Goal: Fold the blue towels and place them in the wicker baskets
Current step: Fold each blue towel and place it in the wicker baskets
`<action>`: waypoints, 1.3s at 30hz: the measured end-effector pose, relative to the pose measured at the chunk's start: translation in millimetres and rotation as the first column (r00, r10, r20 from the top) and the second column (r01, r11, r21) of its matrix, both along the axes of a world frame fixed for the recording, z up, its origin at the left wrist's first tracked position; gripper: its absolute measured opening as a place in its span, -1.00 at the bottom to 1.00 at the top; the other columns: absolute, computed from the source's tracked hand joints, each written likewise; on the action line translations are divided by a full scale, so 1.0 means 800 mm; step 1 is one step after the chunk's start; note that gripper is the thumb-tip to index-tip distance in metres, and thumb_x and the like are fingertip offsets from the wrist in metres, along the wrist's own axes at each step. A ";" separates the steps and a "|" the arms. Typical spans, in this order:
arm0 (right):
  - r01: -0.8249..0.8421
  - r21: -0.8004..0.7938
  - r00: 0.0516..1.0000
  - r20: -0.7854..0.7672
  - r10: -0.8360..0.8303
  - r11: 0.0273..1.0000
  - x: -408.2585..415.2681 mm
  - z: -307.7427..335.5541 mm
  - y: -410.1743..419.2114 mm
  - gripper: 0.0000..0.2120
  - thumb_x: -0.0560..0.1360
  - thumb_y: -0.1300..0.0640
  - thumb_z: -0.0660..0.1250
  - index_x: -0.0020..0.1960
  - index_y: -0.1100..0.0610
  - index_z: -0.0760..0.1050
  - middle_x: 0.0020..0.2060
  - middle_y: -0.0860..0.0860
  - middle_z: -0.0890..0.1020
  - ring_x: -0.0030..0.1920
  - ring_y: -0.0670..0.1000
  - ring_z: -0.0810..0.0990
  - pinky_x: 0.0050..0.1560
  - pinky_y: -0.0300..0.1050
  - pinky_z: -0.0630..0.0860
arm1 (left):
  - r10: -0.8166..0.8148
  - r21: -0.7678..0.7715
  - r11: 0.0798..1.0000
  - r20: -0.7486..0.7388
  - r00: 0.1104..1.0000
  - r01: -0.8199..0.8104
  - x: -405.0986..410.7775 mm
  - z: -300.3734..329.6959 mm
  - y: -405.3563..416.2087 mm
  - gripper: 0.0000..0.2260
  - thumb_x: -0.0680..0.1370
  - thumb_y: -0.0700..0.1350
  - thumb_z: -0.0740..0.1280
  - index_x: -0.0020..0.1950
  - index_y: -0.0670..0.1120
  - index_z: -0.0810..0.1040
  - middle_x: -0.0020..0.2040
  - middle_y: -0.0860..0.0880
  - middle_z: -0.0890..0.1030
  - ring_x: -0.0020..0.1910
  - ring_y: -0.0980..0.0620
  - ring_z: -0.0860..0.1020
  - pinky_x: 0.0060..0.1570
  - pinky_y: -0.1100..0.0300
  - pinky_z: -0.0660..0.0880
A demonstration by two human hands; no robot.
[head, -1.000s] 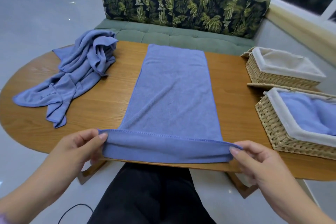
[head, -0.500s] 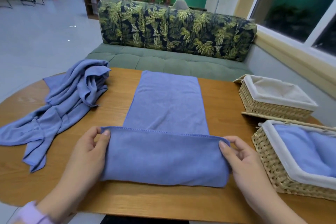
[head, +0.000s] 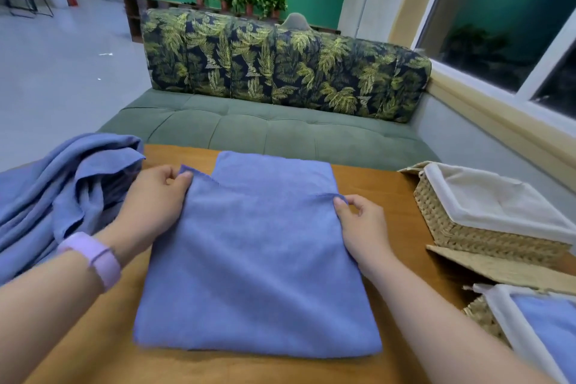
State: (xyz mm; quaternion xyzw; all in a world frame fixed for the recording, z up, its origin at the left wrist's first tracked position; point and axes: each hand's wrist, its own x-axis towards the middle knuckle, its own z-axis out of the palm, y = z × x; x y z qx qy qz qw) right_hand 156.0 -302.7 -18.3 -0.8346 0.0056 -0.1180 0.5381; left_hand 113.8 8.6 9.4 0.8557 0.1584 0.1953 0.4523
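Blue towel [head: 255, 262], folded over, flat on wooden table [head: 396, 196]. Far corners pinched: left hand [head: 156, 199] at left corner, right hand [head: 363, 224] at right.

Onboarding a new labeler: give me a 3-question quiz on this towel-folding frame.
1. True or false: the far wicker basket holds a towel.
2. What do the left hand and right hand pinch? A) the folded blue towel's top-layer corners B) the crumpled towels C) a basket liner
3. Which wrist wears the lilac band?

Key: 1 false, only its white liner shows; 2 A; 3 left.
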 end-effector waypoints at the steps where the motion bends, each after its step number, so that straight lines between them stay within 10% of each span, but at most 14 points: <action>1: 0.011 -0.029 1.000 0.004 -0.011 1.000 0.027 -0.001 0.001 -0.78 0.58 0.06 0.32 -0.13 0.17 0.62 -0.23 0.13 0.68 -0.17 0.17 0.62 -0.10 0.11 0.55 | 0.009 0.030 0.999 -0.003 1.000 -0.009 0.025 0.003 0.002 -0.68 0.63 -0.01 0.26 -0.21 -0.19 0.56 -0.31 -0.15 0.58 -0.30 -0.09 0.46 -0.31 0.08 0.34; 9: 0.030 -0.085 0.992 -0.116 -0.040 0.996 0.199 0.005 0.002 -0.68 0.59 0.05 0.29 -0.27 0.19 0.41 -0.34 0.07 0.32 -0.28 0.03 0.24 -0.23 -0.08 0.15 | 0.035 0.112 0.993 -0.056 0.998 -0.028 0.195 -0.011 0.022 -0.70 0.61 -0.03 0.28 -0.21 -0.21 0.53 -0.26 -0.16 0.57 -0.18 -0.20 0.50 -0.27 0.06 0.30; 20: 0.076 -0.551 0.974 -0.138 -0.180 0.831 0.250 -0.016 0.021 -0.78 0.58 -0.04 0.30 -0.01 0.13 0.54 -0.08 0.06 0.57 -0.03 0.17 0.55 -0.13 -0.09 0.36 | 0.115 0.478 0.878 -0.189 0.975 -0.011 0.260 -0.069 0.024 -0.72 0.62 0.09 0.25 -0.04 -0.13 0.51 -0.07 -0.18 0.58 -0.07 -0.23 0.53 -0.15 0.05 0.41; 27: 0.085 -0.838 0.994 0.109 0.013 0.539 0.166 0.026 0.064 -0.74 0.62 0.00 0.18 0.21 0.13 0.43 0.18 0.11 0.47 0.19 0.19 0.49 0.04 0.04 0.39 | -0.050 0.791 0.611 0.016 0.999 0.017 0.184 -0.058 -0.046 -0.70 0.59 0.02 0.16 0.04 -0.21 0.50 0.01 -0.29 0.49 -0.09 -0.28 0.50 -0.16 -0.10 0.45; 33: -0.188 -0.825 0.973 -0.081 0.217 0.534 0.002 -0.032 0.080 -0.36 0.56 -0.20 -0.15 0.43 0.10 0.40 0.42 0.17 0.42 0.43 0.21 0.38 0.42 0.11 0.27 | -0.288 0.705 0.627 -0.185 0.940 0.331 0.046 -0.086 -0.076 -0.40 0.61 0.13 -0.05 0.31 -0.26 0.53 0.29 -0.34 0.52 0.26 -0.31 0.51 0.31 -0.10 0.41; 39: -0.263 -0.801 0.965 -0.207 0.162 0.537 -0.075 -0.048 0.048 -0.12 0.42 -0.37 -0.33 0.64 0.01 0.00 0.63 0.05 -0.03 0.62 0.03 -0.11 0.58 0.00 -0.18 | -0.267 0.609 0.659 -0.359 0.895 0.441 -0.056 -0.091 -0.075 -0.17 0.47 0.41 -0.23 0.64 0.00 0.12 0.64 -0.04 0.07 0.62 0.00 0.02 0.58 0.10 -0.08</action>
